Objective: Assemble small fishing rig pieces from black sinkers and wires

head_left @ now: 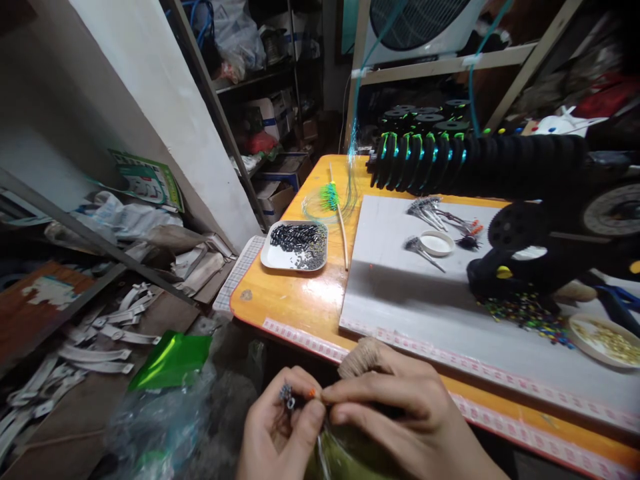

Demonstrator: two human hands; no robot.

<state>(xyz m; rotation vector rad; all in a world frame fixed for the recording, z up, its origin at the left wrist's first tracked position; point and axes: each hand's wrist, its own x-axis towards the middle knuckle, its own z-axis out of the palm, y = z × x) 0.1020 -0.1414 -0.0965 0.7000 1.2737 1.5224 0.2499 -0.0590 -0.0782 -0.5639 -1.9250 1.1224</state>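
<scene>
A: Where is the dark piece held?
B: Pinched by the left hand grip, at six o'clock of the tabletop, axis nine-to-three. The right hand grip, pressed together, is found at its three o'clock.

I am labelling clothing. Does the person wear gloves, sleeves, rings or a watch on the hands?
No. The left hand and the right hand are bare: no gloves, rings or watch in view. No sleeve shows at either wrist.
</scene>
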